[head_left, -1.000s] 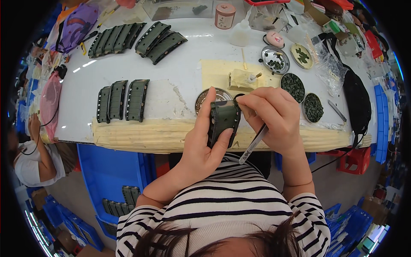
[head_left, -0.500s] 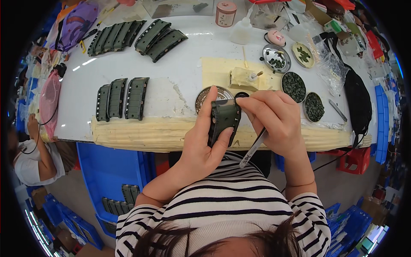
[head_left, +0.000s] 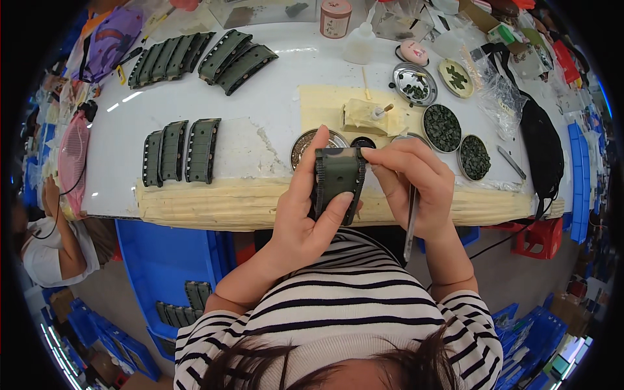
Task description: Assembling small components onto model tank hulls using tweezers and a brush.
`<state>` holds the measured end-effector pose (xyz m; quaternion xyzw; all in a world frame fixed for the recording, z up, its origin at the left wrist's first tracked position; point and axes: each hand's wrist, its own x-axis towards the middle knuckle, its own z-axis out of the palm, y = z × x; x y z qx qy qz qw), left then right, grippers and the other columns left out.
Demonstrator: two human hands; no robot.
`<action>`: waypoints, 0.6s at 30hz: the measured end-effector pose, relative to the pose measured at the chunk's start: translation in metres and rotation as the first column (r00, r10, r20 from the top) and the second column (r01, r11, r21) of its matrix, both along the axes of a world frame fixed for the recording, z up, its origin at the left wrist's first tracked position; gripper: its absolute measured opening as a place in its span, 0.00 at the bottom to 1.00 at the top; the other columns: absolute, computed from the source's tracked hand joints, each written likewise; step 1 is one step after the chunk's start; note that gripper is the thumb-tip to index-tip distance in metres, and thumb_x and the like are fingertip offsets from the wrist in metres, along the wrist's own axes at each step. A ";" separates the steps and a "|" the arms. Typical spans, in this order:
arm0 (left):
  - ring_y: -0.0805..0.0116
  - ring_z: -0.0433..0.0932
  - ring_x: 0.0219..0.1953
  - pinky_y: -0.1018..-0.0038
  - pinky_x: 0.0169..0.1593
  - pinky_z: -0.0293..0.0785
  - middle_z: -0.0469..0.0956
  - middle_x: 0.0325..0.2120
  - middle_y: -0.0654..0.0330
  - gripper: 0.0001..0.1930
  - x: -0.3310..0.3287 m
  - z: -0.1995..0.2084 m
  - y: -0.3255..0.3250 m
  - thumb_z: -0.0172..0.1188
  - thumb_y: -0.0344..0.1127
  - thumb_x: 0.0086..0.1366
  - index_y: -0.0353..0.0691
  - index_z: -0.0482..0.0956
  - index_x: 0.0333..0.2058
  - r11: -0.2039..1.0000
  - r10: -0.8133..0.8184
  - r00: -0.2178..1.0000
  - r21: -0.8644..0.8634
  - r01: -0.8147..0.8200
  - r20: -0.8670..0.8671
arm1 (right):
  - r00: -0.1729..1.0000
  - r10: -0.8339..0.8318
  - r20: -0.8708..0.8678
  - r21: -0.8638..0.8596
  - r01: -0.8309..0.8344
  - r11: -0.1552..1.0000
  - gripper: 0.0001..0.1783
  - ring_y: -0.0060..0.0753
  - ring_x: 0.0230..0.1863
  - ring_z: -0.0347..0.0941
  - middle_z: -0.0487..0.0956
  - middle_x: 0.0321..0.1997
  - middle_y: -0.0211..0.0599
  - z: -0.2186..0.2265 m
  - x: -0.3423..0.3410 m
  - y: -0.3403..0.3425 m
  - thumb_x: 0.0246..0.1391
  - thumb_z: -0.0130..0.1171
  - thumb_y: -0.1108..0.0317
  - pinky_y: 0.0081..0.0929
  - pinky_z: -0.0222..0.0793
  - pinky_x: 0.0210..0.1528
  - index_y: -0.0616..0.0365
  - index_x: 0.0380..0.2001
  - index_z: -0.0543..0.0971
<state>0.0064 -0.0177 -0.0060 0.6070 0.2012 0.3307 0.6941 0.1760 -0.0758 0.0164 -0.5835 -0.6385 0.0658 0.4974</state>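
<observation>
My left hand (head_left: 300, 214) is closed round a dark green curved plastic piece (head_left: 342, 174) with ribbed edges and a tan-blotched end, held up above the table's front edge. The thumb lies across its face. My right hand (head_left: 419, 179) has metal tweezers (head_left: 411, 221) tucked in its palm, pointing down toward me. Thumb and index finger of that hand reach the piece's upper right corner; whether they pinch a small part is too small to tell. Behind the piece are a round tin of small brownish bits (head_left: 301, 148) and a small dark round dish (head_left: 361, 142).
Similar green pieces (head_left: 203, 149) lie at left, with several more farther back. Round tins of dark green bits (head_left: 442, 129) stand at right, near a second pair of tweezers (head_left: 511, 162). A yellow taped block (head_left: 364, 117) sits mid-table. A blue bin (head_left: 166, 260) is below left.
The tweezers in my right hand have swung from slanting to nearly upright. The green piece has turned slightly, its face more toward me. My right fingers stay at its corner.
</observation>
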 end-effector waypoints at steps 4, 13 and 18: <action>0.73 0.75 0.40 0.77 0.44 0.74 0.70 0.48 0.54 0.35 0.000 0.000 -0.001 0.48 0.24 0.66 0.34 0.41 0.67 0.999 -0.035 0.999 0.001 0.035 0.013 | 0.998 -0.023 -0.065 -0.055 0.019 0.998 0.14 0.30 0.26 0.75 0.77 0.29 0.37 0.005 0.000 -0.003 0.41 0.65 0.82 0.22 0.69 0.27 0.60 0.35 0.81; 0.71 0.73 0.46 0.75 0.47 0.75 0.68 0.51 0.52 0.34 -0.002 0.003 -0.002 0.48 0.24 0.67 0.35 0.41 0.67 0.995 -0.076 0.997 -0.068 0.074 -0.015 | 0.998 -0.022 0.062 0.091 0.016 0.996 0.12 0.26 0.23 0.70 0.76 0.27 0.34 0.003 0.009 -0.002 0.42 0.64 0.81 0.21 0.63 0.23 0.59 0.34 0.80; 0.68 0.70 0.51 0.72 0.48 0.76 0.66 0.52 0.51 0.32 -0.004 0.002 0.001 0.46 0.23 0.67 0.36 0.44 0.66 0.981 -0.061 0.998 -0.180 0.066 0.032 | 0.895 -0.443 0.044 -0.121 0.445 0.887 0.08 0.20 0.20 0.62 0.75 0.25 0.33 0.010 0.063 -0.031 0.46 0.64 0.78 0.19 0.57 0.23 0.61 0.32 0.80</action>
